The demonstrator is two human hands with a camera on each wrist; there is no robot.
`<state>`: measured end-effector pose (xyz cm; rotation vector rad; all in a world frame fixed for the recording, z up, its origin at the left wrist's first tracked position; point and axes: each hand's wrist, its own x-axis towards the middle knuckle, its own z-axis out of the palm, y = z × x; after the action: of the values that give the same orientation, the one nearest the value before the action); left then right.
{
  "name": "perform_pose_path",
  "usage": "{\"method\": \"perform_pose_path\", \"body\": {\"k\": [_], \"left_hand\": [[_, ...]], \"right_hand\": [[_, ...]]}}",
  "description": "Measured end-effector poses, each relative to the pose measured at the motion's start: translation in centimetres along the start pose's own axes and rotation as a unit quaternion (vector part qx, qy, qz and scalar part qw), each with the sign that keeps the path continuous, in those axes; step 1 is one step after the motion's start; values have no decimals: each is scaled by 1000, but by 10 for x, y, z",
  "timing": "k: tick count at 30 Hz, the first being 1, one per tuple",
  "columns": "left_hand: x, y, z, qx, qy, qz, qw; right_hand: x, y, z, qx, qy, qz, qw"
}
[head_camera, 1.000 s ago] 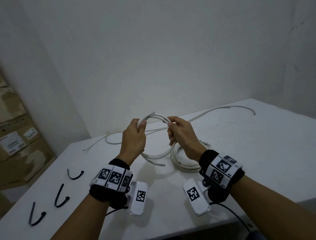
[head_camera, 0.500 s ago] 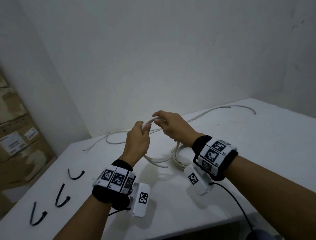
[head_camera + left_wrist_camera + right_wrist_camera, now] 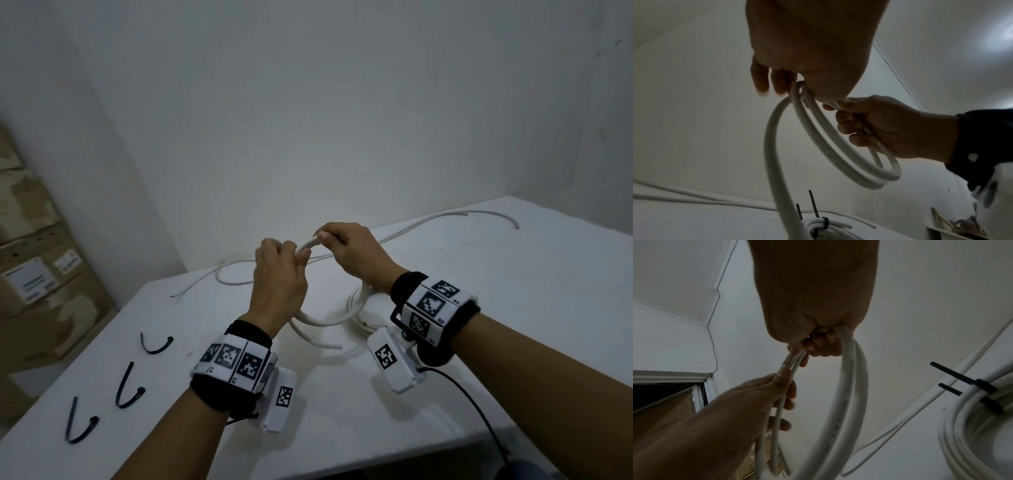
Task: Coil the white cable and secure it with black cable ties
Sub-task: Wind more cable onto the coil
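My left hand point(image 3: 277, 277) and right hand point(image 3: 356, 255) both grip the cable point(image 3: 308, 244) loop, fingers curled round it; ties point(image 3: 128, 387) at 8 o'clock on tabletop point(image 3: 513, 308).

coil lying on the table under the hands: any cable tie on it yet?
Yes: the right wrist view shows a black cable tie cinched around the coil on the table, its tails sticking out.
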<state>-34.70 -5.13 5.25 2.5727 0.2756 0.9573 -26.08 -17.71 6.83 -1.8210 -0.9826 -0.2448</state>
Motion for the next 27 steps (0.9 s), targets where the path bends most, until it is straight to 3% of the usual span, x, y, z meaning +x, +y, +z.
{"method": "perform_pose_path", "body": {"k": [1, 3, 7, 10, 15, 17, 20, 22, 24, 27], "left_hand": [[0, 0, -1, -84, -33, -18, 996], [-1, 5, -4, -261, -103, -95, 955], [0, 10, -5, -385, -59, -141, 910], [2, 8, -2, -395, -33, -162, 904], [13, 2, -4, -385, 59, -205, 898], [18, -1, -8, -388, 85, -217, 892], [21, -6, -11, -380, 116, -225, 890], [23, -10, -12, -369, 136, -231, 890], [24, -15, -11, -350, 152, -234, 894], [20, -19, -11, -295, 178, -221, 913]], "right_hand": [[0, 1, 0, 5, 4, -3, 1000], [0, 3, 1, 18, 11, -7, 1000], [2, 3, 3, 29, 19, -12, 999], [1, 1, 4, 52, -9, 27, 998], [-18, 10, -1, 137, -63, 173, 973], [-29, 15, -3, 180, -135, 225, 948], [-44, 20, 0, 294, -237, 270, 886], [-50, 22, 5, 365, -230, 264, 863], [-53, 22, 11, 419, -178, 246, 856], [-54, 16, 20, 440, -97, 211, 867]]}}
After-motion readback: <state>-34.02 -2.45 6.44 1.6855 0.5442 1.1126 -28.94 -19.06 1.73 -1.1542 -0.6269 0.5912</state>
